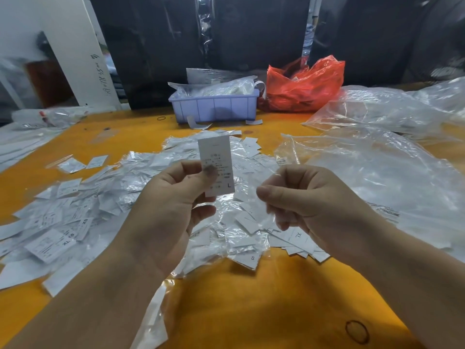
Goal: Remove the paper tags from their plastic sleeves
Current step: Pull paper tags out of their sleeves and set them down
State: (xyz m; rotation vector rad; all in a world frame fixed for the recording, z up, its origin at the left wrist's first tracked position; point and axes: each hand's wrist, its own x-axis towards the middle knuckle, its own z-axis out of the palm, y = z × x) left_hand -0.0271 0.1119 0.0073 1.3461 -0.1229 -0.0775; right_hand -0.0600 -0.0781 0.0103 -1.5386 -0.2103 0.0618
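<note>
My left hand (173,197) pinches a white paper tag (217,157) marked L between thumb and fingers, holding it upright above the pile. My right hand (302,197), just to the tag's right, has its fingers curled round a thin clear plastic sleeve (264,187) that hangs loose and is hard to see. The tag is apart from the sleeve. Below both hands lies a wide pile of sleeved tags and loose tags (100,202) on the orange table (251,306).
A lilac plastic bin (214,107) filled with clear bags stands at the table's back, a red plastic bag (304,86) beside it. Large clear plastic bags (382,157) cover the right side. A rubber band (356,331) lies near the front right.
</note>
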